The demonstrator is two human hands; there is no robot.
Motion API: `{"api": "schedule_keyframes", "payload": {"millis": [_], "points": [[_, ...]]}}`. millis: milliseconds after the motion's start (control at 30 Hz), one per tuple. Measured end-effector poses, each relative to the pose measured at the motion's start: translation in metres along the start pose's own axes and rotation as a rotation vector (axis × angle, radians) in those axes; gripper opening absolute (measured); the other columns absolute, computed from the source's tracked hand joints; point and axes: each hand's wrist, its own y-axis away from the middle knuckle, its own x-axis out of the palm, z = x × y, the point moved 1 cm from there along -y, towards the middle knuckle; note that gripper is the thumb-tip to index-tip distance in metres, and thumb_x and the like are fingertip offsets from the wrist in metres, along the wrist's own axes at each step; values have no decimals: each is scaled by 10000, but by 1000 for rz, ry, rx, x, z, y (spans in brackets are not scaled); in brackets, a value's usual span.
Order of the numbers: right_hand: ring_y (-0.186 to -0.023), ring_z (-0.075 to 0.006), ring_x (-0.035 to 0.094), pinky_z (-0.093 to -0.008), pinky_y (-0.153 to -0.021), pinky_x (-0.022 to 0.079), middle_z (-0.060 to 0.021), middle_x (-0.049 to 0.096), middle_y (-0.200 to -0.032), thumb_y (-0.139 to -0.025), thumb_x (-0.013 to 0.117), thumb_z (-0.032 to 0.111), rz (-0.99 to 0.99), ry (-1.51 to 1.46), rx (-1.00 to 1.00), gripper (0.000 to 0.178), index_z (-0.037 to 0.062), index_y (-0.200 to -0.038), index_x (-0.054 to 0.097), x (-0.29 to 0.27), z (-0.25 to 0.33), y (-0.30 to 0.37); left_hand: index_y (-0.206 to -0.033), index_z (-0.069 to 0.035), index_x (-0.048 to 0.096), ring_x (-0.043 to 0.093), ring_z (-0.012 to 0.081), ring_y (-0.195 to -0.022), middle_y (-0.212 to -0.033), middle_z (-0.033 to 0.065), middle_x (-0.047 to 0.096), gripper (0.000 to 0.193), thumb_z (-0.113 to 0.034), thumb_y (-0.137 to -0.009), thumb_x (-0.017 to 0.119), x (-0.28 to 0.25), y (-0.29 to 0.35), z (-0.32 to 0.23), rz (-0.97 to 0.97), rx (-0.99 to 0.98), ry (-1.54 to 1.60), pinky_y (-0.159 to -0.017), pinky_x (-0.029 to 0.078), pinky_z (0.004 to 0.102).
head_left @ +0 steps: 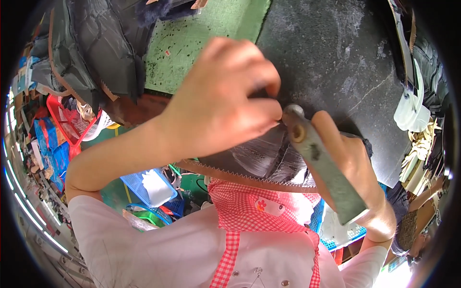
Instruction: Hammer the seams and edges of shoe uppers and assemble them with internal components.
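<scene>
A black leather piece (259, 156) with a brown, zigzag-cut edge lies along the near side of the work surface. My left hand (225, 91) is over its far side, fingers curled in and slightly blurred; whatever they grip is hidden. In my right hand (348, 158) is a hammer (324, 170) with a grey metal head. Its rounded end is close to my left fingertips, and its wide flat end points back toward my wrist. The fingers wrap its handle, which is mostly hidden beneath the head.
A dark, scuffed slab (331, 53) and a green board (206, 33) make up the work surface. Black leather pieces (105, 43) are stacked at left. A red basket (67, 115) and a blue basket (149, 187) stand lower down. A translucent white container (412, 113) is at right.
</scene>
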Motion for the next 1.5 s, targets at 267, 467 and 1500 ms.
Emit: {"api": "schedule_keyframes", "payload": {"millis": [267,467,1500], "points": [[-589,-380,547,-366,-526,421,-171,483,-707,-919,633,2,40,-22,-3,174,4,-1060,531,-4,3,-8,-845,-102,696,596,261,-932,-913,15,632,233,-110,-652,826,3,10,-2,74,-43,80,-766,487,395],[-646,-120,527,-286,-566,383,-48,597,-780,-971,584,28,-294,26,96,102,2,-1068,603,-32,-12,13,-860,-49,705,635,185,-739,-870,60,631,126,-29,-795,811,-10,-4,-17,25,-144,415,-628,506,307],[-553,-313,502,-376,-553,406,-143,543,-733,-943,640,60,-79,-129,172,200,-15,-1094,533,-45,-48,74,-821,-173,730,594,224,-931,-844,-31,617,212,-186,-618,787,55,-92,-15,245,162,205,-857,455,404]]}}
